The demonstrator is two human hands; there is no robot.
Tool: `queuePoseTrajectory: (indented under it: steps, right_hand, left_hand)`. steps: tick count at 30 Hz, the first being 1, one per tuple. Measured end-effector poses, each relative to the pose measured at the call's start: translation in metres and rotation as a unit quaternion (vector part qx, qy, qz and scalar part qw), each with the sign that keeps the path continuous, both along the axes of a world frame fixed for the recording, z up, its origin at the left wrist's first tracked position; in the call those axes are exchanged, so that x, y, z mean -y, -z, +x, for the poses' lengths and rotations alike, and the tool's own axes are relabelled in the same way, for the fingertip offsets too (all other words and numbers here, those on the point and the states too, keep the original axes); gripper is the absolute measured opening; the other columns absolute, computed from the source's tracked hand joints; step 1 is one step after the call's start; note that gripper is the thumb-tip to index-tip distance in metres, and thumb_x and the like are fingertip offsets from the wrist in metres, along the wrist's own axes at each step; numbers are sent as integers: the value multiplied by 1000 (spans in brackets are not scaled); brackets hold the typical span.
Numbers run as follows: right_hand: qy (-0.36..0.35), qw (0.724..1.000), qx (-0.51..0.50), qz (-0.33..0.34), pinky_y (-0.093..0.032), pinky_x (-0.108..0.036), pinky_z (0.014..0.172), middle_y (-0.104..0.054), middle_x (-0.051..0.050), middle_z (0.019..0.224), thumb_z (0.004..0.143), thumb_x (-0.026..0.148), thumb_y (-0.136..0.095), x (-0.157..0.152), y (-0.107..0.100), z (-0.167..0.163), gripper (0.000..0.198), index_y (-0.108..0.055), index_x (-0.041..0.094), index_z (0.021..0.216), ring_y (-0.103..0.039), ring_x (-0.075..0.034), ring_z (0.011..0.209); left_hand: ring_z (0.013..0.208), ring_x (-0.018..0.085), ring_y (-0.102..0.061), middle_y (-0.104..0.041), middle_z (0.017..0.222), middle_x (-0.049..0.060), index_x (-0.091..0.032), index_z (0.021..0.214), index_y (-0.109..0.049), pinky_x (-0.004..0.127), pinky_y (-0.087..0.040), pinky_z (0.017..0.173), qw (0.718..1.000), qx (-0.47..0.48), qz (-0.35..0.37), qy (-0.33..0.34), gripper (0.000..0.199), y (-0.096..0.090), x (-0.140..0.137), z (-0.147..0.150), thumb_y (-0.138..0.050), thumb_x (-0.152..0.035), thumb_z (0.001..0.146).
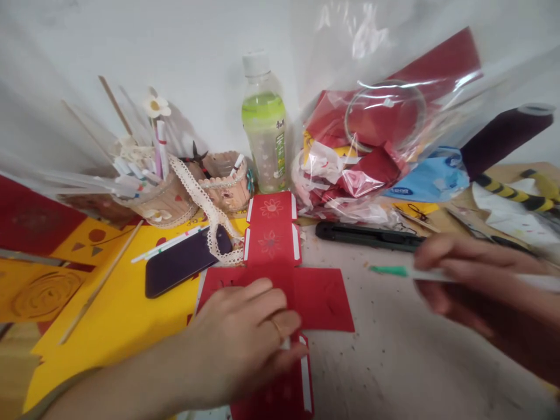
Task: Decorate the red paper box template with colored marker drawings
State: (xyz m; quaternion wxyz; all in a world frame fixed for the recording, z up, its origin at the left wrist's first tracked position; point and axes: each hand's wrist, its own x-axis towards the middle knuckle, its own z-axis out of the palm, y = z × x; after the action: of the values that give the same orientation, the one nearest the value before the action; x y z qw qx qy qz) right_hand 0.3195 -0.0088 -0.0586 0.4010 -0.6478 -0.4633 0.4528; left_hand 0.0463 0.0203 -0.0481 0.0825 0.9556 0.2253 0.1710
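Observation:
A red paper cut-out (pixel 321 297), cross-shaped like an unfolded box, lies on the table with white strips along several edge flaps. Two flower patterns show on its upper panels. My left hand (pixel 249 326), with a ring on one finger, rests over the middle of the cut-out, its fingers curled. A small white bit shows between thumb and fingers, too little to name. Off to the right, my right hand (pixel 464 280) holds a white marker with a green tip (pixel 389 270) above the table, pointing left. That hand is slightly blurred.
Behind stand a drink bottle (pixel 265 128), a pen holder (pixel 160 198) and a clear plastic bag (pixel 363 157) of red scraps. A black utility knife (pixel 367 234) lies near my right hand. Left are a dark phone (pixel 184 265), lace ribbon (pixel 214 219), a thin stick (pixel 102 283) and yellow paper (pixel 122 326).

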Motion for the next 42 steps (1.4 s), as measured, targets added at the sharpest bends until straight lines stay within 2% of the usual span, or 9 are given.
queuePoseTrajectory:
  steps: [3,5,7,10,14,20,25,38,42]
  right_hand:
    - [-135,991,-13,-16,-35,-23,43,-54,2,51,68,40,-68,-9,-9,-17,20,-61,24,59,-47,-12,47]
    - [-167,986,13,-3,-30,-22,42,-48,4,49,69,38,-67,-15,-9,-27,28,-54,21,52,-41,-10,46]
    - [-171,985,22,9,-27,-21,41,-45,5,49,71,39,-65,-18,-5,-34,28,-52,21,54,-37,-9,46]
    - [-168,986,9,11,-30,-21,43,-48,5,53,73,34,-62,-20,4,-38,20,-49,22,63,-40,-10,48]
    - [-168,984,51,15,-34,-24,46,-47,3,53,72,30,-57,-19,10,-39,24,-42,22,55,-41,-13,51]
    - [-207,973,101,25,-34,-25,48,-45,3,54,78,29,-52,-13,15,-35,27,-38,23,56,-42,-13,53]
    - [-226,969,96,7,-34,-26,47,-47,3,54,81,31,-51,-10,20,-33,28,-38,23,57,-43,-14,52]
    - [-253,958,117,61,-33,-24,44,-50,5,53,83,27,-52,-9,32,-31,26,-40,23,60,-43,-12,49]
    - [-263,957,111,58,-32,-24,45,-48,5,53,84,26,-52,-6,35,-29,27,-39,23,61,-42,-11,49]
  left_hand:
    - [66,16,-53,-60,73,1,-19,104,-60,24,-32,43,996,-67,60,-8,24,13,1,19,-43,-30,92]
    - [66,15,-53,-59,73,0,-20,107,-59,24,-31,41,993,-100,67,-9,23,21,0,26,-47,-28,89]
    - [64,15,-53,-58,73,-1,-20,106,-60,25,-31,40,993,-100,70,-5,23,27,-1,28,-49,-27,87]
    - [62,16,-52,-57,72,-2,-22,105,-59,26,-31,39,994,-84,69,-5,22,32,-2,26,-48,-28,87]
    - [58,16,-51,-55,69,-2,-25,102,-60,26,-28,37,995,-79,65,-5,20,34,-4,28,-47,-28,88]
    - [57,18,-49,-51,67,-2,-26,102,-59,28,-27,37,994,-87,60,-10,19,38,-5,31,-47,-27,88]
    - [58,18,-47,-49,68,-1,-26,105,-58,29,-26,39,993,-102,55,-4,20,40,-4,29,-47,-27,88]
    - [59,16,-45,-49,68,-2,-27,102,-59,28,-22,40,993,-99,61,-7,18,38,-5,28,-46,-26,89]
    - [59,16,-46,-50,68,-2,-28,100,-60,27,-21,41,993,-104,57,-11,19,35,-4,29,-44,-26,90]
